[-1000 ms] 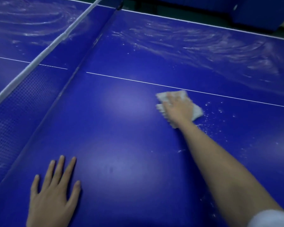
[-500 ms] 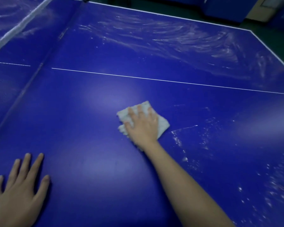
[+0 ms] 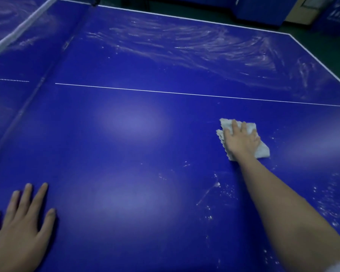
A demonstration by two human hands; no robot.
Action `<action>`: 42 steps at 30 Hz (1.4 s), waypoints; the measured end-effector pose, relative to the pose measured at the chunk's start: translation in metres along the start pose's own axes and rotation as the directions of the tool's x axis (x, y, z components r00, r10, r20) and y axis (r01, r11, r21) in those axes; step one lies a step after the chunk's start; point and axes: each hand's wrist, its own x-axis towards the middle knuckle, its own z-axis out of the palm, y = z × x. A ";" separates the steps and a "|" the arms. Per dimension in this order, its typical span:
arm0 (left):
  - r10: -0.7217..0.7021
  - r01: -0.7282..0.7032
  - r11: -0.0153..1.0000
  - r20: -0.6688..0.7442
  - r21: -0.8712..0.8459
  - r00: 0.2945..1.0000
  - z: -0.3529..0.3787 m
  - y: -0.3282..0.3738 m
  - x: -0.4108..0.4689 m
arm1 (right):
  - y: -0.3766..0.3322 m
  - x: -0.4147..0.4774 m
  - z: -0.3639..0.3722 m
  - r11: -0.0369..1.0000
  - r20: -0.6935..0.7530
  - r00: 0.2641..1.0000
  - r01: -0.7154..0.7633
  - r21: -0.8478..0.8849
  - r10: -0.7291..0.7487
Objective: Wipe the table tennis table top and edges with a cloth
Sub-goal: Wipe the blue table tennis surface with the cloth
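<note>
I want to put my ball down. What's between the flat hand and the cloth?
Nothing stands there. In the head view, only bare blue table top lies between the left hand and the cloth, with white specks near it.

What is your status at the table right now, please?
Right hand presses cloth on table top. Left hand flat, empty. Smears on far side. Nothing obstructing.

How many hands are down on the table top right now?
2. The left hand lies flat on the bare table top at the near left. The right hand presses the cloth onto it right of centre. Nothing suggests another is hidden.
</note>
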 end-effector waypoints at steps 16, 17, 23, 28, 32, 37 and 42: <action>-0.013 0.013 1.000 -0.040 0.014 0.999 -0.023 0.035 -0.012 | -0.066 -0.209 0.013 -0.028 0.137 -0.039 0.996 0.083 -0.990; -0.013 0.014 0.999 -0.046 0.031 0.999 -0.024 0.038 -0.013 | -0.070 -0.182 0.012 0.113 0.095 0.106 0.991 0.072 -0.990; -0.017 0.029 0.991 -0.087 0.133 0.996 -0.034 0.052 -0.021 | -0.051 -0.022 0.004 0.861 0.041 0.860 0.509 0.003 -0.509; -0.004 0.015 0.989 -0.079 0.150 0.997 -0.038 0.058 -0.024 | -0.075 -0.127 0.006 0.682 0.117 0.682 0.730 -0.042 -0.722; 0.000 0.011 0.989 -0.075 0.146 0.997 -0.038 0.058 -0.024 | -0.041 -0.309 0.013 0.129 0.173 0.134 0.991 -0.041 -0.976; 0.020 -0.010 0.992 -0.082 0.124 0.996 -0.037 0.056 -0.023 | 0.025 -0.398 0.010 -0.036 0.271 -0.022 0.998 -0.047 -0.962; 0.049 -0.038 0.991 -0.082 0.128 0.995 -0.034 0.054 -0.022 | 0.030 -0.340 0.003 0.158 0.281 0.158 0.987 -0.023 -0.947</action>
